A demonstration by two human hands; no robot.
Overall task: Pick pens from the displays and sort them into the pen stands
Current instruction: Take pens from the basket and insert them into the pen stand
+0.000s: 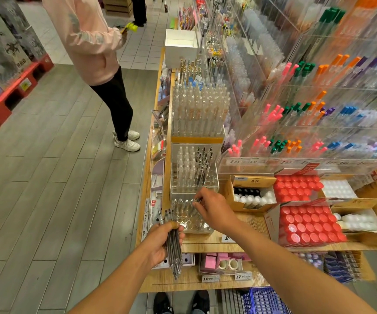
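From the head view I have my left hand (163, 242) wrapped around a bundle of pens (174, 248), fingers curled tight on the middle of the barrels, held just in front of the shelf edge (205, 243) and near the lowest clear pen stand (191, 217). The bundle's long axis runs nearly straight up and down in the picture, leaning slightly, clicker ends toward the stand and tips toward the floor. My right hand (214, 208) is over the back row of that stand, thumb and fingertips pinched on the top of a single pen (197, 200) that stands upright in a hole, its axis vertical with the cap end up. I judge the main risk is the bundle: gripped at one spot with many smooth barrels, one could slide out tip-first while my attention is on the right hand. A second risk is snagging the neighbouring upright pens if the pinched one comes out tilted, since the holes sit close together. The person in the pink top (90, 39) stands well apart, so I expect no bumping there
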